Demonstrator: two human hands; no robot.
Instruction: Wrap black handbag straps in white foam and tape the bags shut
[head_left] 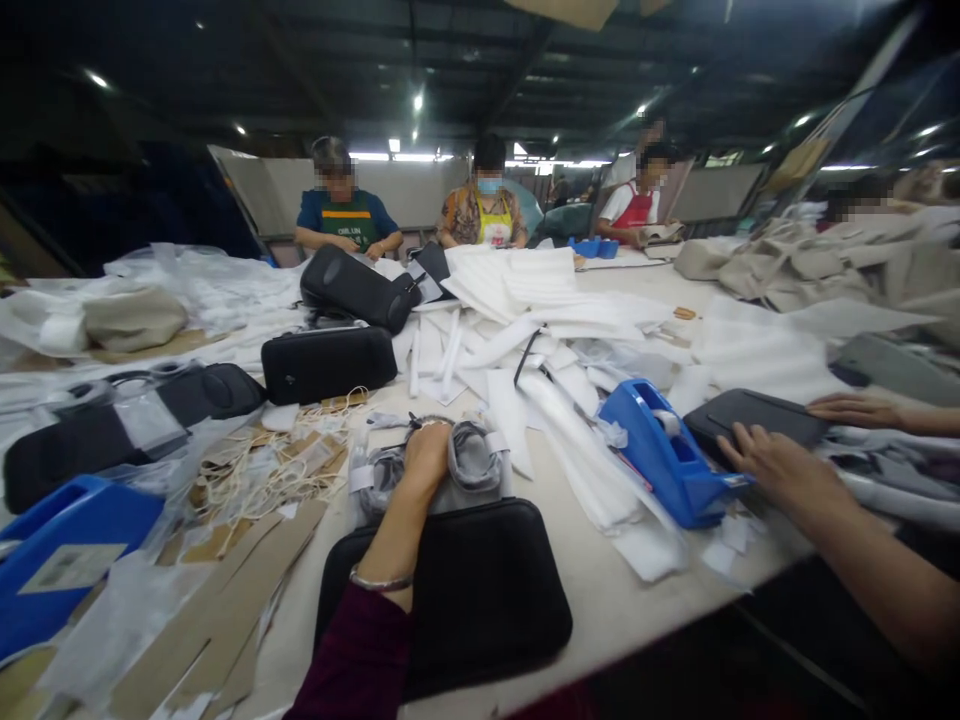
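My left hand (427,452), with a purple sleeve and a bracelet at the wrist, reaches across a black padded bag panel (491,590) lying flat in front of me. Its fingers are closed and point away from me, at the bag's far end, between two bundles of grey strap (474,455) wrapped with white bands. A small dark piece (414,421) shows just past the knuckles. What the fingers grip is hidden. My right hand is out of view.
At the right, a co-worker's hands (780,470) rest by a dark grey case (750,420). Blue tape dispensers (660,455) stand on either side. White foam sheets (592,470), cardboard strips (225,610), corded tags (255,470) and black bags (330,365) cover the table. Several people sit opposite.
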